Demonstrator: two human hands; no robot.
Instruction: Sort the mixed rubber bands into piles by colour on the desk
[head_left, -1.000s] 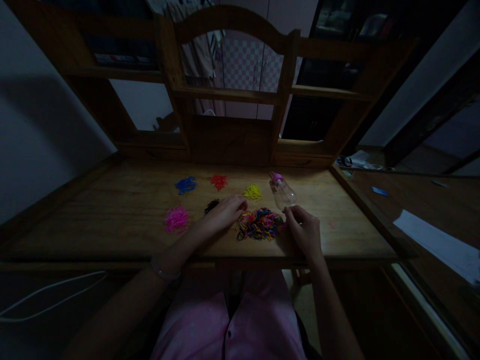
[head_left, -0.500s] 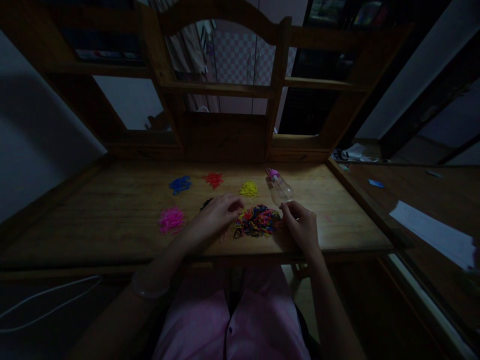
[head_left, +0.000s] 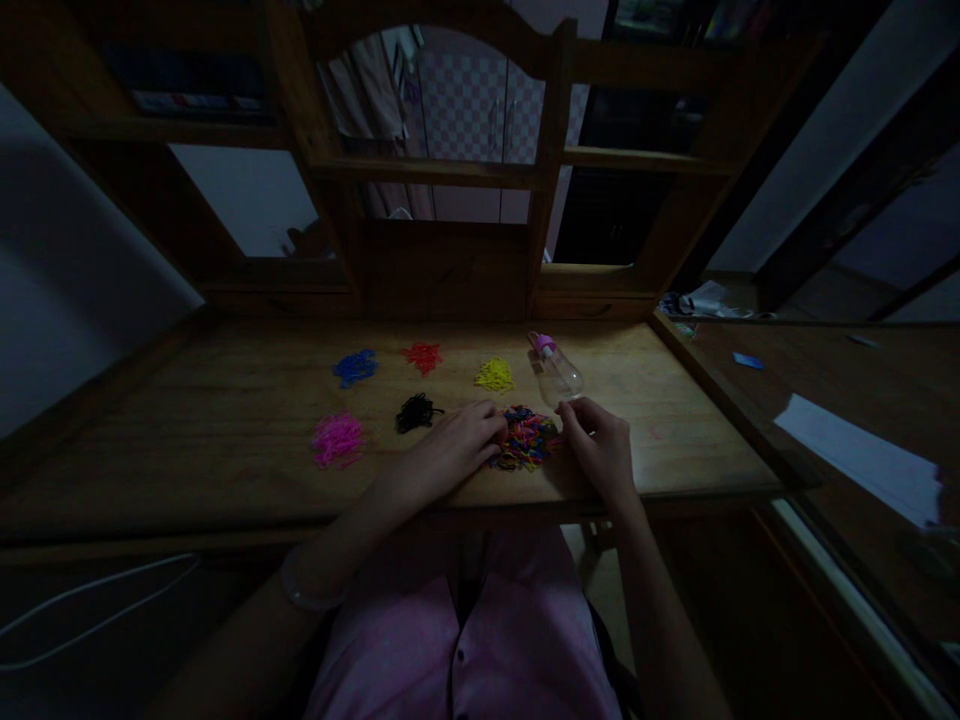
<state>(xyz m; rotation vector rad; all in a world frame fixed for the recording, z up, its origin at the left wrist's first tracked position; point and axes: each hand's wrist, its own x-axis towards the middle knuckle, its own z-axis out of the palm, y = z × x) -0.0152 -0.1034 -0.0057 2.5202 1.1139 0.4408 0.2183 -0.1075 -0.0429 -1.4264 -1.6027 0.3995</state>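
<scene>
A mixed heap of colourful rubber bands (head_left: pixel 527 440) lies on the desk in front of me. My left hand (head_left: pixel 469 438) reaches to the heap's left side, its fingers bent together and their tips at the bands; what they pinch is hidden. On the heap's right edge, my right hand (head_left: pixel 600 445) has thumb and forefinger pressed together, and anything between them is too small to make out. Sorted by colour are black bands (head_left: pixel 417 412), pink bands (head_left: pixel 337 440), blue bands (head_left: pixel 355 368), red bands (head_left: pixel 423 357) and yellow bands (head_left: pixel 493 375).
A clear bottle with a pink cap (head_left: pixel 559 372) lies just beyond my right hand. The wooden desk (head_left: pixel 247 420) has a shelf unit (head_left: pixel 442 270) along its back. To the right, white paper (head_left: pixel 859 460) and a blue card (head_left: pixel 748 361) rest on another surface.
My left hand has moved right and down from above the heap's left side onto the bands, uncovering the black pile. My right hand stays nearly in place.
</scene>
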